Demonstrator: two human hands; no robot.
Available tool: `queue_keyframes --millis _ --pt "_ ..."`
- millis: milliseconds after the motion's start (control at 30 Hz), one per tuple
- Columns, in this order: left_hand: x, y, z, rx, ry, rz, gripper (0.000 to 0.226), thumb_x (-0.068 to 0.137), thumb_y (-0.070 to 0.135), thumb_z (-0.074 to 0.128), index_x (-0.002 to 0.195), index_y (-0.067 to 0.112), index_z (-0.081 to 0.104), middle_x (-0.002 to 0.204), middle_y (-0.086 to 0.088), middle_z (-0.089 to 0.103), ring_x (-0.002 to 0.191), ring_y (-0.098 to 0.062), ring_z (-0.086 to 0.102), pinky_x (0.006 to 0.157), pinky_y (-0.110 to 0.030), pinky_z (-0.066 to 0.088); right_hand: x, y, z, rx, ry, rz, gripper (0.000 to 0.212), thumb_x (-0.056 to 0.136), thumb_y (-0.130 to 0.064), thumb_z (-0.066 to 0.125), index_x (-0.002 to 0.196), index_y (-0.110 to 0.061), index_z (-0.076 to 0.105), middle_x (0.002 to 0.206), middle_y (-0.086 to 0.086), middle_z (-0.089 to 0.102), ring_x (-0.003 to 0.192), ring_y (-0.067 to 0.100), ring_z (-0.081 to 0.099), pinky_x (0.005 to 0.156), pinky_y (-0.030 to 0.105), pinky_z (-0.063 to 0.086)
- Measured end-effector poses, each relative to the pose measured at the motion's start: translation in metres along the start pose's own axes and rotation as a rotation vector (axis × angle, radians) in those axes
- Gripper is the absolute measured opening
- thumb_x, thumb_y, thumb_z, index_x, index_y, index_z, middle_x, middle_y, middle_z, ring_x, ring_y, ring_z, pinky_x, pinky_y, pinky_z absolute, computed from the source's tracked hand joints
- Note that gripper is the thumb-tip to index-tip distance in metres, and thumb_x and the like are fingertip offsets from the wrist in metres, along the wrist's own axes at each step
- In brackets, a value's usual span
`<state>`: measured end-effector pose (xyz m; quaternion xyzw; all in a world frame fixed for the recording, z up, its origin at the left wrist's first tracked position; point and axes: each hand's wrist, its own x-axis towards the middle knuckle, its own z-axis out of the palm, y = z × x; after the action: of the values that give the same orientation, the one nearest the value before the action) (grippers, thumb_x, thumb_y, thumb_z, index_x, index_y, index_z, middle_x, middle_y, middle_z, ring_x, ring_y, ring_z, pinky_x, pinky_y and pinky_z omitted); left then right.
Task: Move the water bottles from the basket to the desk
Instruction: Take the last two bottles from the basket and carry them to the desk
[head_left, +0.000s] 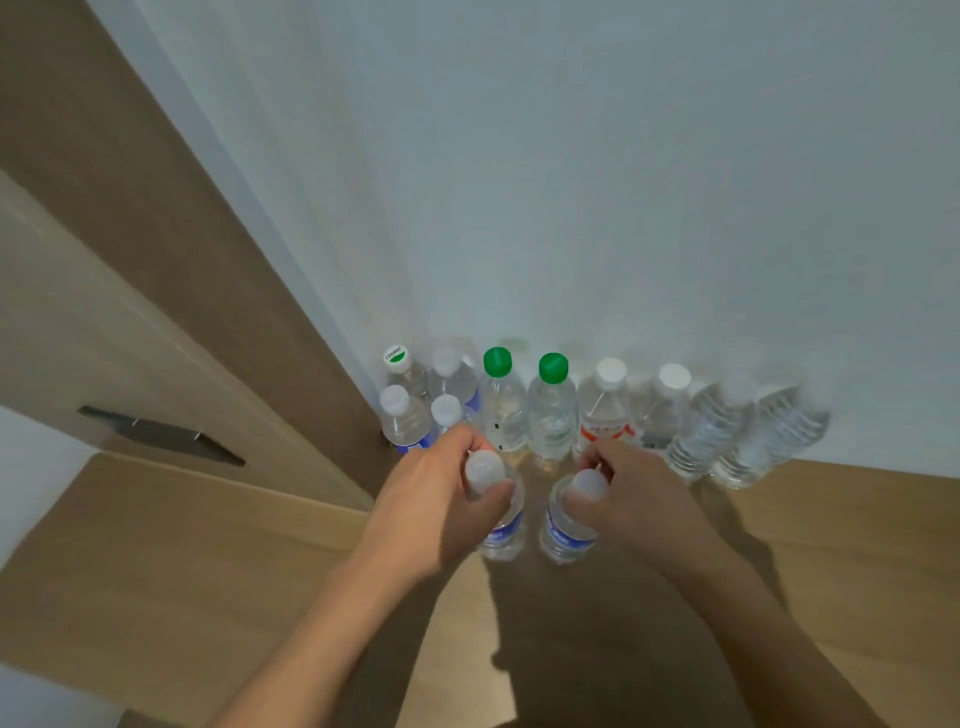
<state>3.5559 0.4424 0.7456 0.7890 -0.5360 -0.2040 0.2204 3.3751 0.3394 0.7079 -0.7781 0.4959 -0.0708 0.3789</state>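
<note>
The wooden desk (857, 545) is filling the lower frame, a row of bottles (553, 410) standing mid-frame against the wall. The left hand (436, 499) is gripping one blue-labelled bottle (501, 535) by its neck at centre; the right hand (639, 499) is gripping another (563, 538) just beside it.

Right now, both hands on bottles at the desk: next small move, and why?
Probably lower both bottles onto the desk and let go. The left hand grips one blue-label bottle, the right hand another, just in front of the row standing along the wall, with bare desk beneath.
</note>
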Motion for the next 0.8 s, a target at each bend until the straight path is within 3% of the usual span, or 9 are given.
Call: queue_keyframes --millis 100,233,433,667,800 --pt "0.035 -0.005 0.019 0.053 -0.007 -0.014 0.023 0.081 0.042 0.062 0.087 0.029 0.044 0.075 0.007 0.059 0.072 -0.02 0.058 0.058 -0.033 0.045 0.025 -0.003 0.001 -0.025 0.023 -0.032 0.022 0.079 -0.037 0.07 0.09 -0.024 0.056 0.08 -0.008 0.059 0.071 0.009 0.055 0.056 0.021 0.039" --pt "0.07 -0.007 0.032 0.106 -0.012 -0.031 0.026 0.088 0.041 0.059 0.098 0.022 0.045 0.089 -0.005 0.066 0.082 -0.029 0.063 0.07 -0.041 0.052 0.053 -0.016 0.002 -0.108 0.037 -0.088 0.022 0.084 -0.04 0.065 0.092 -0.022 0.054 0.083 -0.005 0.059 0.077 0.018 0.056 0.068 0.032 0.044" --pt "0.097 -0.008 0.041 0.083 -0.02 0.0 0.023 0.088 0.035 0.056 0.098 0.018 0.044 0.087 -0.011 0.064 0.085 -0.037 0.06 0.07 -0.044 0.049 0.077 -0.011 0.0 -0.146 0.073 -0.07 0.018 0.088 -0.034 0.06 0.098 -0.022 0.052 0.091 -0.004 0.058 0.082 0.02 0.055 0.068 0.031 0.034" --pt "0.096 -0.012 0.053 0.004 0.001 0.009 0.021 0.09 0.032 0.057 0.096 0.022 0.04 0.077 -0.004 0.059 0.072 -0.029 0.058 0.059 -0.034 0.037 0.067 0.002 0.009 -0.142 0.095 -0.149 0.028 0.091 -0.036 0.062 0.112 -0.022 0.05 0.103 -0.001 0.055 0.087 0.019 0.055 0.072 0.031 0.038" --pt "0.097 -0.012 0.055 0.026 -0.036 0.001 0.021 0.093 0.03 0.053 0.103 0.019 0.038 0.082 -0.009 0.062 0.076 -0.031 0.06 0.064 -0.039 0.048 0.067 0.003 0.011 -0.099 0.102 -0.149 0.029 0.092 -0.033 0.062 0.115 -0.019 0.051 0.112 0.003 0.057 0.095 0.023 0.058 0.082 0.038 0.047"
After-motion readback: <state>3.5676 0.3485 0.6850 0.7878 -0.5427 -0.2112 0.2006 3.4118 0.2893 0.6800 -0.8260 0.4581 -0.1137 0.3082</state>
